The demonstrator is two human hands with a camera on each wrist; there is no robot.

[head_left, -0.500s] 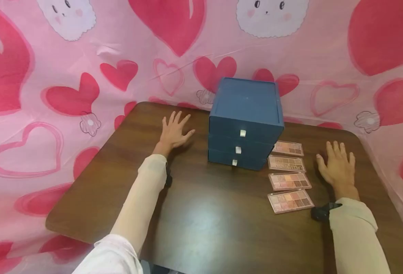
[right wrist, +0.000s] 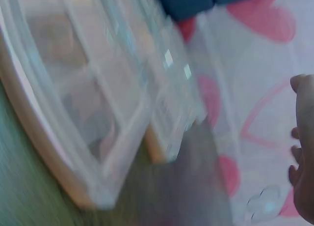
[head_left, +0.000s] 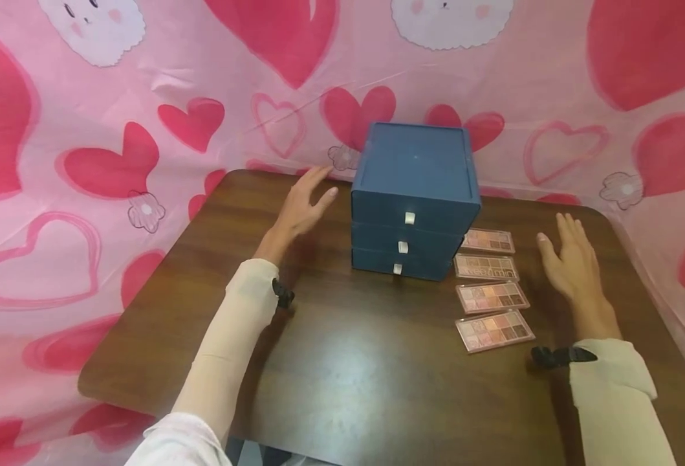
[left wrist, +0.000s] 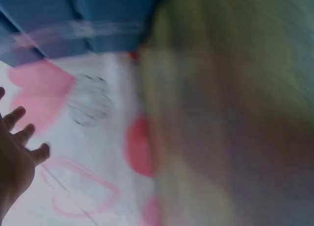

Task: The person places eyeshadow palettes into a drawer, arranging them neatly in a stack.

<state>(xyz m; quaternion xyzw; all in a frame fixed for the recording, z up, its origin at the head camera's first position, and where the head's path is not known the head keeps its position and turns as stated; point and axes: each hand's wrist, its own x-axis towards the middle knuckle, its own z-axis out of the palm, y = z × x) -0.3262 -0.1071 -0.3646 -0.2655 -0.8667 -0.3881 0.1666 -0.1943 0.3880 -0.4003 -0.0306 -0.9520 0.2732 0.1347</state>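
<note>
A blue three-drawer box (head_left: 414, 165) with small white pull tabs stands on the brown table, all its drawers closed. To its left, my left hand (head_left: 301, 206) hovers above the table with fingers extended, touching nothing. On the box's right side lies a column of several eyeshadow palettes (head_left: 495, 330) with clear lids. Beyond them my right hand (head_left: 573, 262) is raised and turned on its side, fingers straight and holding nothing. The right wrist view shows a palette (right wrist: 93, 88) close up and blurred, and the left wrist view catches the box's corner (left wrist: 113, 19).
The wooden table (head_left: 342, 362) has rounded corners. A pink cloth (head_left: 191, 58) printed with hearts hangs behind it and along both sides. Each wrist wears a black strap, such as the left strap (head_left: 282, 293).
Both hands have lifted from the table, where they lay palm down, and turned with palms facing inward. The head view has shifted slightly. Box and palettes have not moved.
</note>
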